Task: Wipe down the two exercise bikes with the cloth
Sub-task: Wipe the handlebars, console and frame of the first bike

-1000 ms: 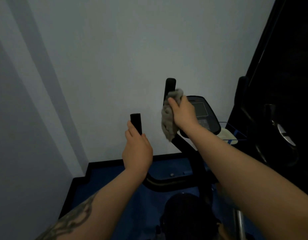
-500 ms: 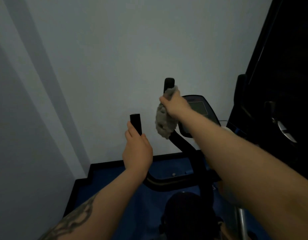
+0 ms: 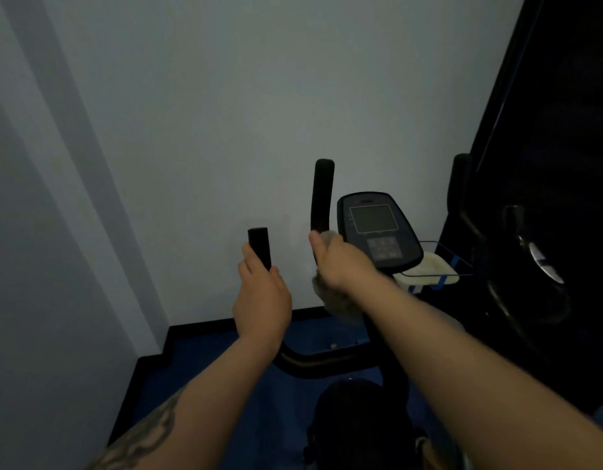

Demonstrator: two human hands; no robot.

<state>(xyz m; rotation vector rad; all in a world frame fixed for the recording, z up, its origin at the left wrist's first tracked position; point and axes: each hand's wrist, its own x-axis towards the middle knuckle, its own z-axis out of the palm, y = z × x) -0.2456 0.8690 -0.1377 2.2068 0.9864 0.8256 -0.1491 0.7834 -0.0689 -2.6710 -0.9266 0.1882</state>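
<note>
Cloth (image 3: 337, 301) wraps handlebar (image 3: 322, 195); console (image 3: 378, 228) just beside

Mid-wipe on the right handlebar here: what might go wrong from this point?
1. The cloth hangs loose below the right hand, so part may drag without wiping the right handlebar.
2. The console sits close beside that hand; a stroke might bump its keypad.
3. The left hand covers the left handlebar, easily skipped.
</note>
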